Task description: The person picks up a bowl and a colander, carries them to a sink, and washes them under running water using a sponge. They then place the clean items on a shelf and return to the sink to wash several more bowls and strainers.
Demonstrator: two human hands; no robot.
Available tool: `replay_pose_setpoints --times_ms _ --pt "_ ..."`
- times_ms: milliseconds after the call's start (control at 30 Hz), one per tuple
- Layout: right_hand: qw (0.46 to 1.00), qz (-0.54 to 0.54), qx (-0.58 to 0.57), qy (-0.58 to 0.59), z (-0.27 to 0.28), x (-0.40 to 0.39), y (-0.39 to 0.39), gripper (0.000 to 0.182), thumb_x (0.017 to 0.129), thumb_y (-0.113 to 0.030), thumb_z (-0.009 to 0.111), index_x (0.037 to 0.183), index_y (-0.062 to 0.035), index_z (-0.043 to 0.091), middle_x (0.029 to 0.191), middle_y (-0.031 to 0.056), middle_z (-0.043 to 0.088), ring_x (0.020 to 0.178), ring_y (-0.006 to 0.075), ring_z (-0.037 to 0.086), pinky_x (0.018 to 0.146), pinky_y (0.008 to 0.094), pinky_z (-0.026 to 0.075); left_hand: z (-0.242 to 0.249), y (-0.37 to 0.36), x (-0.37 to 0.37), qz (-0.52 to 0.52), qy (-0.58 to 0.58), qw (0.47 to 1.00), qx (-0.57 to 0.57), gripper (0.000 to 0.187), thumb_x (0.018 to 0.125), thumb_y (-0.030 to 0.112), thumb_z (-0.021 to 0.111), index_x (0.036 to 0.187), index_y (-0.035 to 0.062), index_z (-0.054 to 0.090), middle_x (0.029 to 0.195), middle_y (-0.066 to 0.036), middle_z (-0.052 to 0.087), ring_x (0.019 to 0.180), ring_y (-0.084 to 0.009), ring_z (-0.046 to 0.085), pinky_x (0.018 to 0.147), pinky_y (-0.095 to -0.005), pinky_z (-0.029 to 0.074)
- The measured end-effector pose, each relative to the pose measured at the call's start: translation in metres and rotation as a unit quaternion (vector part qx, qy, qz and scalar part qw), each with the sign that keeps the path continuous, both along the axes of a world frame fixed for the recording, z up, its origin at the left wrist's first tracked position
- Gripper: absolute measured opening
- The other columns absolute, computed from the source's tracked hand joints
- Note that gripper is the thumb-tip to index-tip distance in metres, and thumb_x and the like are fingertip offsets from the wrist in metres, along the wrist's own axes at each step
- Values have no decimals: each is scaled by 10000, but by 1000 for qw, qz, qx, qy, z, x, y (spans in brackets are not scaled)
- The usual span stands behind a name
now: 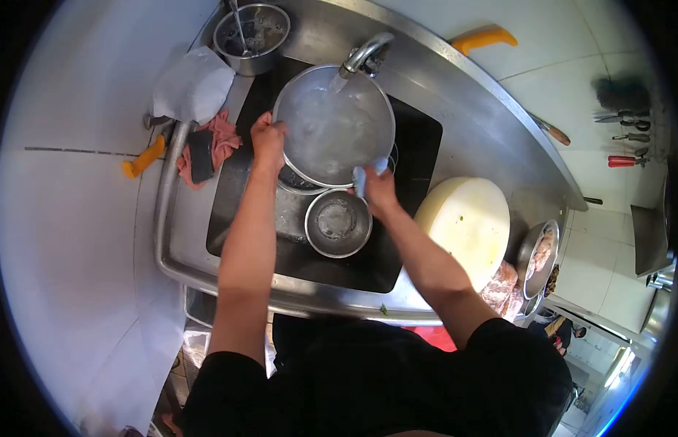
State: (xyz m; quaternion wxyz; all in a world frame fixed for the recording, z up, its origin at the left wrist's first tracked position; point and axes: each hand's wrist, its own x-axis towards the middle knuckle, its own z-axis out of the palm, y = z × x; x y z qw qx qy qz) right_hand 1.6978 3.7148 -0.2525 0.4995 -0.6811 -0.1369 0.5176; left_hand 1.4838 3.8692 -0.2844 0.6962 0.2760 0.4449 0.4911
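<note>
Water runs from the tap (368, 52) into a large metal bowl (332, 124) over the sink (295, 266). My left hand (268, 140) is closed on the bowl's left rim. At the lower right rim, my right hand (375, 188) is closed round a light blue cloth or sponge (360, 180), which touches the bowl. Below the large bowl, a smaller metal bowl (338, 223) sits in the sink. Part of another round vessel (299, 182) shows under the large bowl.
A metal pot (251, 38) with a spoon stands at the upper left, near a white bag (193, 85) and a pink cloth (224, 142). To the right are a thick round board (466, 226), wrapped meat (501, 290) and a bowl of meat (537, 258). Another person (563, 333) is far right.
</note>
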Motion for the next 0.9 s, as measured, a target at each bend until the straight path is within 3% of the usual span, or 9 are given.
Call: replay_pose_setpoints --times_ms 67,200,233,333,467,667,700,800,900 --pt "992 -116 -22 46 -8 -43 -2 411 1028 -309 550 1229 47 504 1021 161 651 775 293 678 583 418 640 13 -19 22 94 -1 995 41 169 688 -114 524 701 52 551 711 -9 569 647 -118 519 616 -272 424" --pt "928 -198 -124 290 -16 -138 3 785 939 -599 621 1330 58 442 1132 197 608 847 295 649 537 444 530 41 -71 53 231 0 973 24 190 655 -130 486 606 52 458 1279 -88 688 864 -156 626 674 -276 451" --pt "942 -169 -150 247 5 -139 5 785 943 -586 623 1327 74 441 1137 196 603 886 296 648 594 444 542 25 -73 39 176 -27 983 -33 189 655 -147 461 589 30 443 1580 -116 437 1101 -136 618 643 -235 405" --pt "961 -135 -211 115 21 -100 -3 728 929 -487 690 1305 88 447 1204 206 593 1002 306 640 814 447 550 37 -73 29 175 -32 984 6 199 649 -155 455 582 32 447 1572 -114 448 1172 -157 605 658 -237 415" --pt "821 84 -38 -563 -48 8 -13 608 801 -244 803 1289 -36 505 1269 232 551 1175 389 546 1037 474 446 35 -77 14 130 -25 990 52 202 644 -161 455 587 33 456 1584 -130 426 1263 -177 564 687 -235 428" --pt "629 456 51 -627 -32 33 63 561 839 -199 747 1331 -52 521 1315 169 530 1239 380 491 1070 441 408 26 -84 9 76 -18 995 -62 185 642 -170 468 640 9 513 1372 -187 611 804 -211 660 614 -288 478" --pt "629 456 53 -627 -56 26 72 561 839 -199 747 1331 -52 521 1315 169 530 1239 380 491 1070 441 408 24 -90 8 68 -62 989 -118 202 621 -173 464 694 5 525 1156 -160 641 767 -221 628 644 -312 502" --pt "953 53 135 -267 -76 -46 100 535 901 -215 670 1369 -16 503 1411 223 435 1289 386 452 1117 463 356 25 -89 7 69 -101 978 -172 267 608 -173 462 783 2 560 907 -122 649 727 -236 600 668 -347 530" --pt "948 55 242 -199 -59 -106 73 621 969 -294 603 1486 -20 396 1498 261 370 1394 371 376 1189 420 280 39 -91 16 98 -94 974 -180 272 628 -166 477 808 13 575 853 -108 618 695 -243 594 655 -362 536"
